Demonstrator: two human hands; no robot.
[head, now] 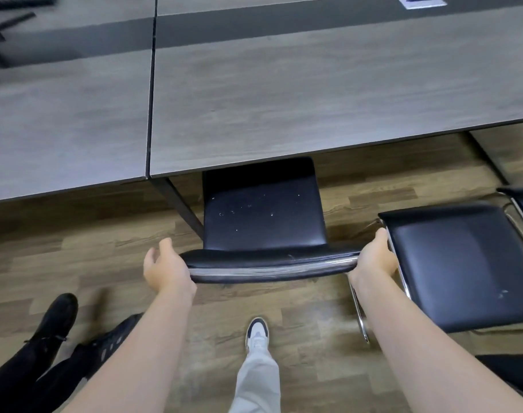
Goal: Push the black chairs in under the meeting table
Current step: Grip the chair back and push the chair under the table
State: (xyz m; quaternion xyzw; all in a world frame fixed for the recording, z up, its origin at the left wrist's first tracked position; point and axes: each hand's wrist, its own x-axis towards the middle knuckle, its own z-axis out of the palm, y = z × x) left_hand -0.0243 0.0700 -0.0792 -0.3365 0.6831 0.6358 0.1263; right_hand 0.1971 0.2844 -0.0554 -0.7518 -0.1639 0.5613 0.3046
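Note:
A black chair [263, 216] with a chrome-edged backrest [272, 263] stands in front of me. The front of its seat lies under the edge of the grey wood-grain meeting table [284, 99]. My left hand [165, 269] cups the left end of the backrest with its fingers loosely raised. My right hand [373, 260] clasps the right end. A second black chair [463, 263] stands to the right, turned at an angle, with its whole seat outside the table.
Part of a third black chair [522, 201] shows at the far right edge. A dark table leg [180, 201] slants down just left of the held chair. Another person's black shoes and legs [54, 329] are at lower left. My own foot [257, 332] stands behind the chair.

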